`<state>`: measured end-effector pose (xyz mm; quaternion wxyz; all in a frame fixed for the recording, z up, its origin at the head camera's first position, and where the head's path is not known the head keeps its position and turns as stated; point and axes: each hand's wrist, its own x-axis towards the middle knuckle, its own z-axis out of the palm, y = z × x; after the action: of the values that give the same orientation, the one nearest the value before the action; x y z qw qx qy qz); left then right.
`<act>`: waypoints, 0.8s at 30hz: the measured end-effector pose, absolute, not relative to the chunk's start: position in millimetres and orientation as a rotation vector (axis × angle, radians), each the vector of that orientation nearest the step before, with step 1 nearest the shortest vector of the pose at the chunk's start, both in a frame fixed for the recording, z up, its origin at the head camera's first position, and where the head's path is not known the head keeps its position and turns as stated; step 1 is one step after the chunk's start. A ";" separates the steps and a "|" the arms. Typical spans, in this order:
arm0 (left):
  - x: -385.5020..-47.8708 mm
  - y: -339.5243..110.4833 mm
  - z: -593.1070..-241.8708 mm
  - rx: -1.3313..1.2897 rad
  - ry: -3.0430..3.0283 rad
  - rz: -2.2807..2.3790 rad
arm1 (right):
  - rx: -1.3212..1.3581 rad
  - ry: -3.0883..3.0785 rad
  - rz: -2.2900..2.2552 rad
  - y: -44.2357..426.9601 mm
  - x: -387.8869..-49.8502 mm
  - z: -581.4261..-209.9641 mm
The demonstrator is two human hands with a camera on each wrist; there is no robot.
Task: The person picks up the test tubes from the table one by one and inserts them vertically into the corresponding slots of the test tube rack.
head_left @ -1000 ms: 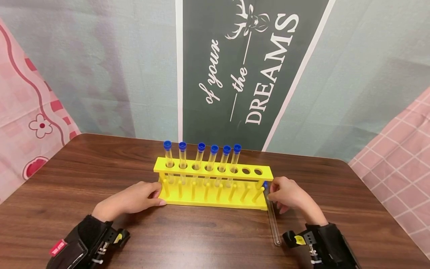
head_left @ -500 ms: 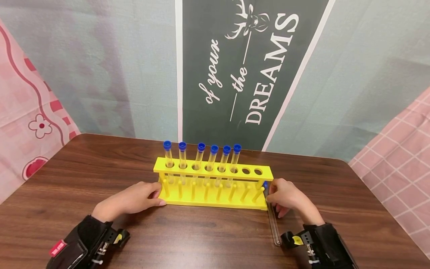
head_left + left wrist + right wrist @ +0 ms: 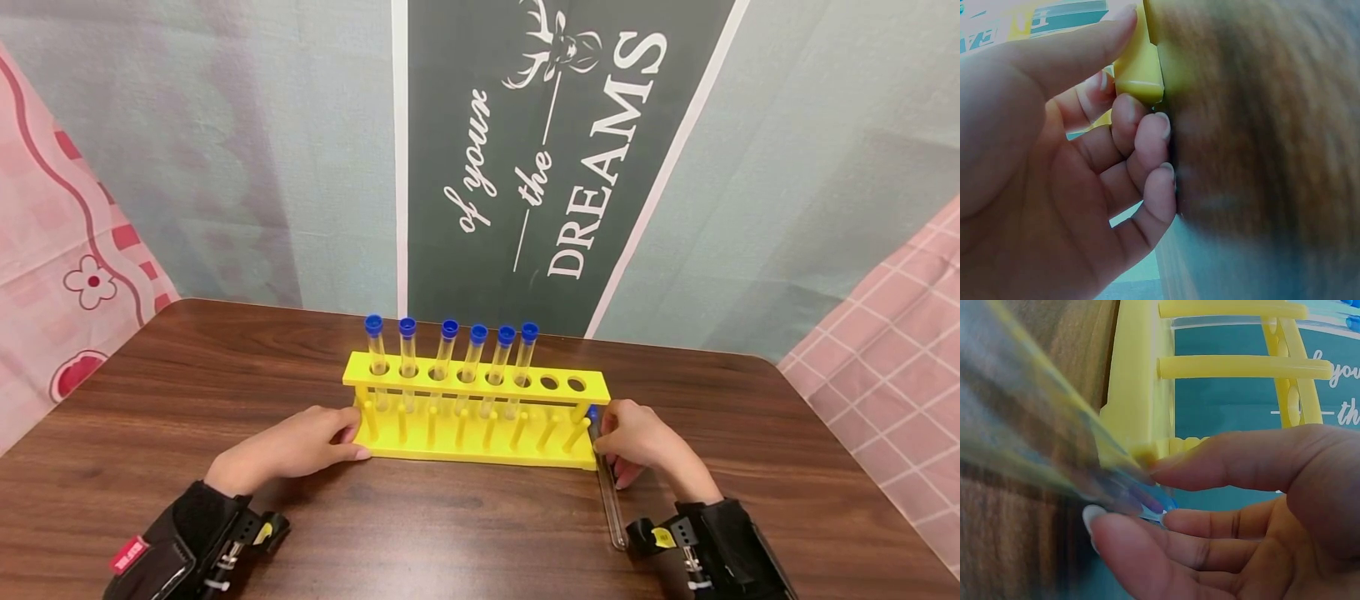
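A yellow test tube rack stands on the table. Several clear tubes with blue caps sit upright in it, and the two rightmost holes hold no tube. My left hand grips the rack's left end, thumb at the front corner and fingers behind. Along the right end lies another clear test tube, its blue cap pointing away from me. My right hand pinches this tube near its cap, the thumb next to the rack's corner. In the right wrist view, the tube is blurred in front.
The brown wooden table extends around the rack. Behind it hangs a grey-green cloth with a dark lettered panel. Pink cloths hang at the left and right. A strap with a camera is on each wrist.
My right hand has shifted slightly, its lower fingers curling in closer to the lying tube. The left hand, the rack and the tubes have stayed in place.
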<state>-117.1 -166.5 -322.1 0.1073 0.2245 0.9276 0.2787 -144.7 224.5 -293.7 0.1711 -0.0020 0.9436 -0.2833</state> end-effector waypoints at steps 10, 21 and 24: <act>-117.5 -167.0 -323.1 0.678 2.731 0.822 | -0.007 2.683 -0.818 224.7 -144.7 -294.1; -117.0 -166.8 -323.1 0.664 2.743 0.810 | 0.022 2.685 -0.809 225.0 -144.6 -294.8; -116.8 -166.7 -322.5 0.665 2.744 0.807 | 0.020 2.690 -0.807 225.3 -144.6 -294.8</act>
<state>-116.8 -166.7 -322.5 0.1023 0.2252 0.9296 0.2734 -144.6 225.3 -294.8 0.1659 0.0070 0.9445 -0.2834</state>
